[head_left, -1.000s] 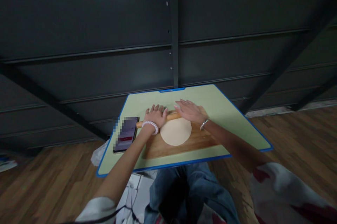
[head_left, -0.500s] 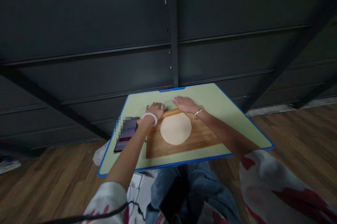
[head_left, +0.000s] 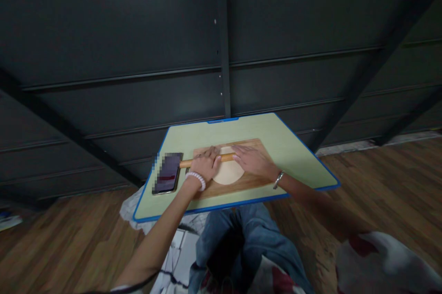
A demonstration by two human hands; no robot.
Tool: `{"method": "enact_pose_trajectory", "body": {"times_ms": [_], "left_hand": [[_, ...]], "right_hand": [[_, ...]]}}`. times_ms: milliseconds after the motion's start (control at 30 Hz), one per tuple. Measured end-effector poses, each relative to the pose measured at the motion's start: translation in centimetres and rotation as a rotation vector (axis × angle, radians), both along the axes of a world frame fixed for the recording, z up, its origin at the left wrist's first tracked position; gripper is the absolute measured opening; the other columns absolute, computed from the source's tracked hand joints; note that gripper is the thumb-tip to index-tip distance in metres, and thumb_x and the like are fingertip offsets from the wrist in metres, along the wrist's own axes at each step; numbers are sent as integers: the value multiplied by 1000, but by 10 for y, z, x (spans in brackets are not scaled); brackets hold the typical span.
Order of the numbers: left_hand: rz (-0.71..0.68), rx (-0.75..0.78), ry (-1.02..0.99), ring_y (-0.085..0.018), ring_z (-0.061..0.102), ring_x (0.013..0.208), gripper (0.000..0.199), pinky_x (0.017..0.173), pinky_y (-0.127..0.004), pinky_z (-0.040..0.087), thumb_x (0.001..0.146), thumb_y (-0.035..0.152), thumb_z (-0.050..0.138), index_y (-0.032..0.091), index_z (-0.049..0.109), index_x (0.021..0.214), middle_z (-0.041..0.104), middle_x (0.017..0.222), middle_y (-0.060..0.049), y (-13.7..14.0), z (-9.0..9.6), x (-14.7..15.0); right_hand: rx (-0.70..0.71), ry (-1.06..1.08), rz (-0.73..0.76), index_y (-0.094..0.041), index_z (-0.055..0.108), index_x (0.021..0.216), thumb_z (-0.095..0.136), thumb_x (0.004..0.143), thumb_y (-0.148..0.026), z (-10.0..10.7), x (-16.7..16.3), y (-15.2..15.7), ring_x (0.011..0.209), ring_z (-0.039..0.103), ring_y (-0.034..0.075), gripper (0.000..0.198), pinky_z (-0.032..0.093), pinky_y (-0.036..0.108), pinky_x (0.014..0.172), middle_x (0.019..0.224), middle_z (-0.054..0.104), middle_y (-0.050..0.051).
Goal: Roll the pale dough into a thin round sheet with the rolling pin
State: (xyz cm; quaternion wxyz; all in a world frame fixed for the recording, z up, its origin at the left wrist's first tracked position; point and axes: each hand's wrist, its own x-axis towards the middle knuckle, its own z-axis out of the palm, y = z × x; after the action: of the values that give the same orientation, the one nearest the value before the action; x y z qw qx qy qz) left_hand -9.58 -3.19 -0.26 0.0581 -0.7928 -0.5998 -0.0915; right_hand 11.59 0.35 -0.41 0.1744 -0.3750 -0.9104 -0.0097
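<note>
Wooden rolling pin across the far part of a pale dough round, on a cutting board. Left hand and right hand lie over the pin, each grip apart, fingers stretched out. A phone lies on the green counter near the pin's left end.

My blue-edged, pale green desk
A wooden board lies flat before me; a phone lies screen up on my left, just beside the board.
</note>
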Motion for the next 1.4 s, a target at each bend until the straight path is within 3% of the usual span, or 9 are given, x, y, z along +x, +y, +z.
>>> {"method": "enact_pose_trajectory", "body": {"times_ms": [400, 700, 900, 1200, 1400], "left_hand": [[-170, 47, -110, -22, 52, 111, 47, 96, -41, 41, 92, 19, 33, 22, 44, 138, 59, 123, -9, -51, -12, -12], [-165, 56, -333, -21, 56, 102, 37, 92, -40, 44, 86, 15, 46, 21, 61, 119, 64, 105, -7, -55, -14, -11], [-282, -17, -445, -18, 60, 99, 32, 90, -34, 49, 87, 18, 49, 20, 64, 115, 64, 104, -7, -61, -7, -15], [-460, 287, -278, -18, 61, 96, 30, 83, -36, 51, 93, 19, 44, 25, 64, 114, 65, 103, -7, -68, -30, -25], [-430, 377, -118, -22, 61, 95, 30, 81, -38, 49, 90, 14, 43, 20, 66, 108, 66, 103, -9, -60, -11, -18]], "right_hand": [[121, 29, -24, -14, 55, 126, 41, 94, -16, -6, 11, -65, 113, 55, 23, 35, 44, 39, 98, 122, 61, 13], [92, 32, -43, -16, 60, 111, 55, 89, -23, 5, 4, -67, 105, 52, 24, 23, 46, 38, 91, 107, 59, 10], [50, 17, 24, -16, 61, 97, 59, 88, -22, 13, 5, -64, 101, 54, 21, 12, 45, 34, 89, 100, 60, 8], [-13, -1, 79, -18, 61, 111, 61, 86, -25, 10, 11, -65, 105, 54, 23, 25, 43, 35, 90, 106, 60, 9], [-22, -68, -39, -15, 57, 112, 46, 94, -27, 14, 15, -77, 99, 59, 27, 24, 45, 36, 82, 110, 59, 15]]}}
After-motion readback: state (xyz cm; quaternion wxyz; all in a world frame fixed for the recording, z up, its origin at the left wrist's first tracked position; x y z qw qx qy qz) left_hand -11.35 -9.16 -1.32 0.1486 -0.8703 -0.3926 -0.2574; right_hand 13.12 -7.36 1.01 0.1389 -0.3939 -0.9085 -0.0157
